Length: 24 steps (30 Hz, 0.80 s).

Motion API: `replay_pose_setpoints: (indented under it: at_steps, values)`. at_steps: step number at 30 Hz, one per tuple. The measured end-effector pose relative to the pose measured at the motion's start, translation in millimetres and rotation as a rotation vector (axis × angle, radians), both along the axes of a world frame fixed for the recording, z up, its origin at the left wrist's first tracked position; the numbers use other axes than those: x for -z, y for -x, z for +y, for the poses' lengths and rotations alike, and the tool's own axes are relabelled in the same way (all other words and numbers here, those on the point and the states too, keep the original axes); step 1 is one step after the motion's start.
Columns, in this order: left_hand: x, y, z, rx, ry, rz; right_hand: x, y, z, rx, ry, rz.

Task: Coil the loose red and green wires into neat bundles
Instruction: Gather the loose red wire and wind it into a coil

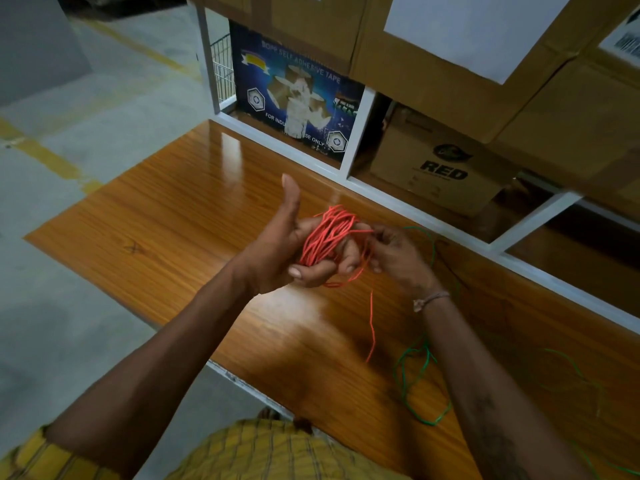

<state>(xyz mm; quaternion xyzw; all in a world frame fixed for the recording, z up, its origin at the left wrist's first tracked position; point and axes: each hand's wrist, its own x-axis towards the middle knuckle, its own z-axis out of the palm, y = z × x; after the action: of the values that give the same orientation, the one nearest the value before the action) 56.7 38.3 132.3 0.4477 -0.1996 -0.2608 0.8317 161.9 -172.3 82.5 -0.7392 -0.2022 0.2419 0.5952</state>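
Note:
A coil of red wire (327, 235) is wound around the fingers of my left hand (280, 252), whose thumb sticks up. My right hand (394, 252) pinches a strand of the same red wire just right of the coil. A loose red tail (372, 327) hangs down from the hands toward the wooden table (194, 209). Green wire (415, 372) lies loose on the table under and to the right of my right forearm, with another loop (429, 244) showing behind my right hand.
A white shelf frame (349, 174) borders the table's far edge. It holds a blue adhesive-tape box (294, 98) and a cardboard box marked RED (440, 168). Larger cardboard boxes (450, 57) are stacked above. Grey floor with yellow lines (45, 154) lies to the left.

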Motion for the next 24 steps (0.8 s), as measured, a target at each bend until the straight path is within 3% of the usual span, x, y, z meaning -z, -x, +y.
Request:
replay_pose_setpoints:
  at_steps: [4, 7, 11, 14, 17, 21, 24]
  values:
    - [-2, -6, -4, -0.156, 0.054, 0.01, 20, 31, 9, 0.0, 0.001, 0.216]
    - [-3, -12, -4, -0.274, 0.057, -0.002, 25, 53, 11, -0.129, 0.041, 0.362]
    - [4, -24, 1, -0.539, -0.033, 0.04, 9, 67, 14, -0.336, 0.183, 0.333]
    - [9, -26, 5, -0.691, -0.231, 0.089, -12, 74, 15, -0.44, 0.294, 0.309]
    - [18, -22, 7, -0.705, -0.495, 0.022, -35, 79, 15, -0.499, 0.458, 0.233]
    - [35, -19, 14, -0.689, -0.939, -0.194, -69, 70, 9, -0.414, 0.519, 0.014]
    - [38, -15, 17, -0.591, -1.075, -0.227, -92, 53, -1, -0.31, 0.538, -0.157]
